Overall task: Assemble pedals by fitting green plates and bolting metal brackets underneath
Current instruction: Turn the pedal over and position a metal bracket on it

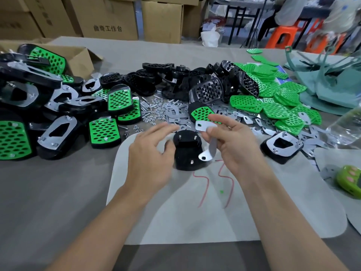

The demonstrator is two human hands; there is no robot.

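Item: black plastic pedal body (pixel 187 151), underside up on the pale felt mat (pixel 254 202), three bolt ends protruding; left hand (pixel 150 153) beside it, fingers spread, holding nothing. Right hand (pixel 232 141) pinches thin silver metal bracket (pixel 208 137) above. Bracket likely light, stiff, sharp-edged; hold by rims. Clear mat nearside; parts piles crowd far side

I read 曲奇工作台 on the cardboard box (pixel 109 20) behind the worktop (pixel 58 182) | red handwritten 55 on the pale sheet (pixel 195 222) | nothing else legible
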